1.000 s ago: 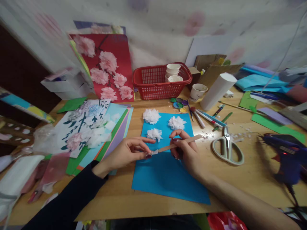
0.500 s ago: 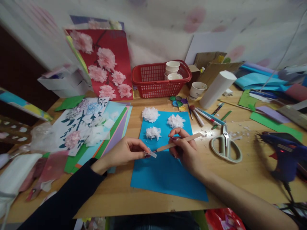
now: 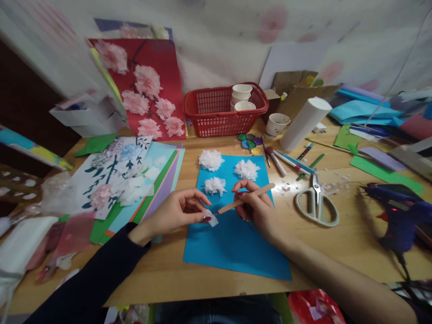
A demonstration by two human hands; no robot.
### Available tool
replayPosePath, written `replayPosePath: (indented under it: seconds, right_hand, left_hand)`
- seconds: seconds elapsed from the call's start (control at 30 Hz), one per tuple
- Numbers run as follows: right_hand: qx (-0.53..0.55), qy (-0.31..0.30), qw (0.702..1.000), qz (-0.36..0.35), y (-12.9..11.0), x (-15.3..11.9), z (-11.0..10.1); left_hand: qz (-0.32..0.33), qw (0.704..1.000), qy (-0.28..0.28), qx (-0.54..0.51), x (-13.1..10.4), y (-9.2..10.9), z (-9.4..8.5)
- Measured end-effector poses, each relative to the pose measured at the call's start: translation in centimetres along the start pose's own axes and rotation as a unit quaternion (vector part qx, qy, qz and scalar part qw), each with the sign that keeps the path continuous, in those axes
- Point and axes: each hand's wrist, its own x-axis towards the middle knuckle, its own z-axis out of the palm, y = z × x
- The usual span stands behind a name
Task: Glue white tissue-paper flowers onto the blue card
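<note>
Between the thumb and fingers of my left hand (image 3: 184, 208) is a small piece of white tissue paper (image 3: 213, 220). My right hand (image 3: 258, 204) pinches a flat wooden craft stick (image 3: 227, 207), its dark tip close to the tissue piece; whether they touch I cannot tell. Both hands are above a blue paper sheet (image 3: 236, 252) lying on the table. Beyond them, three fluffy white paper flowers sit on or at the sheet's upper part: one at the upper left (image 3: 211, 160), one at the right (image 3: 247, 169) and one lower left (image 3: 215, 185).
Scissors (image 3: 316, 207) and a blue glue gun (image 3: 394, 216) with a lit red light lie to the right. A red basket (image 3: 226, 122) holding paper cups stands at the back, beside a red flower picture (image 3: 155, 58). Coloured papers (image 3: 162, 180) are stacked at left.
The tissue piece has turned and now hangs lower from my left fingers. The stick's free end has risen slightly and shifted left. The view has moved a little.
</note>
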Motion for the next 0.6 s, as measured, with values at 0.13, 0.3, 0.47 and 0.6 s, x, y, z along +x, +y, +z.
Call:
replayPosePath:
  seconds: [0.13,0.3,0.47,0.6]
  right_hand:
    - [-0.017,-0.011,1.000,0.014,0.0,-0.1,0.0]
    - [-0.026,-0.038,0.999,0.028,-0.3,-0.5,0.3]
    - [-0.035,-0.056,0.997,0.032,-0.4,-0.5,0.4]
    - [-0.044,-0.059,0.997,0.030,-0.5,-0.5,0.4]
  left_hand:
    - [-0.003,1.000,0.002,0.005,0.0,0.0,-0.1]
    - [0.010,0.999,0.003,0.050,-0.1,-0.4,0.0]
    - [0.011,0.998,-0.027,0.056,-0.3,-0.2,0.8]
    - [0.002,0.998,-0.042,0.037,-0.3,-0.1,1.2]
